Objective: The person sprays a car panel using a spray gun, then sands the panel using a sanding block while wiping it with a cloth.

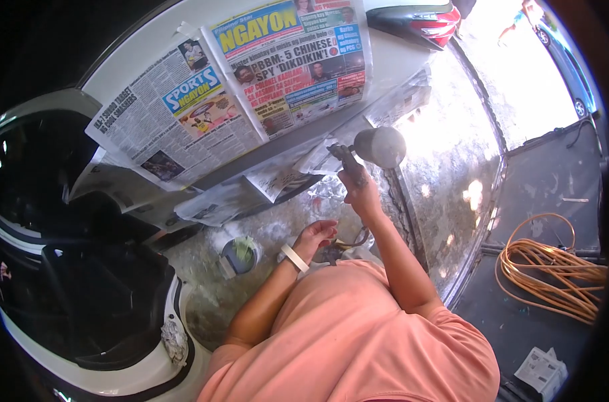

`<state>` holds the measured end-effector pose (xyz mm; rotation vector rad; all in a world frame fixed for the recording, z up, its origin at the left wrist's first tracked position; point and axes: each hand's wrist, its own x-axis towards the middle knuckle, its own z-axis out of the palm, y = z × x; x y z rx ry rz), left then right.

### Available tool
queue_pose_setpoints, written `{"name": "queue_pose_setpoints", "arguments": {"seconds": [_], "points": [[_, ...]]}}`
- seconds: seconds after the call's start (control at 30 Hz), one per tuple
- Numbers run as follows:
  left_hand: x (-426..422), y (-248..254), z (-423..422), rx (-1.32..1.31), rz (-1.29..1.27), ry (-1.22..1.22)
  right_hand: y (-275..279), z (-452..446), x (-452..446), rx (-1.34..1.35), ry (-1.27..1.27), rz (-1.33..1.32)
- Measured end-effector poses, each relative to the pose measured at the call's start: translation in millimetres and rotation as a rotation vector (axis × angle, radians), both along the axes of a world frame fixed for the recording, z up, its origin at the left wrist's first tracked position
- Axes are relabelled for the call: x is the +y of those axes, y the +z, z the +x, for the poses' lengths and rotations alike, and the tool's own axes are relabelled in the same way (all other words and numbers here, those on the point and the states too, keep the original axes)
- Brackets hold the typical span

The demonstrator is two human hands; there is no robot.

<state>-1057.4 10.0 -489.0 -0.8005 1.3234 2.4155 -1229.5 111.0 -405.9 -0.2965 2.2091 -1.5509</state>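
Note:
My right hand [362, 191] is wrapped round the dark handle of a spray gun [350, 164], which has a round grey cup [383, 147] on its right side. The gun is held near the lower edge of a car panel covered by newspaper sheets [288, 67]. My left hand [318, 236], with a pale band on its wrist, is in front of my belly, its fingers partly curled; whether it holds anything is too small to tell. A hose [358, 239] shows in part between my hands.
A container with green matter [243, 253] stands on the concrete floor [204, 285]. At the left is a dark-windowed white vehicle [97, 378]. An orange hose coil [549, 271] lies at the right, a folded newspaper [542, 372] below it. Outside are a blue car [567, 60] and a person.

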Motion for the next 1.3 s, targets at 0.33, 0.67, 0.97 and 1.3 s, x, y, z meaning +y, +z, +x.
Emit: {"name": "queue_pose_setpoints", "arguments": {"seconds": [0.33,0.67,0.97,1.3], "points": [[17,-52,60,-0.083,-0.109,0.246,-46,-18,6,0.193,-0.042,-0.019],[193,-46,119,-0.248,-0.162,0.763,-37,-1,9,-0.023,0.553,-0.136],[259,-30,138,-0.320,-0.630,0.826,-28,68,49,-0.072,1.119,-0.130],[358,-23,263,-0.457,-0.762,0.962,-41,205,82,0.330,1.924,0.068]]}}
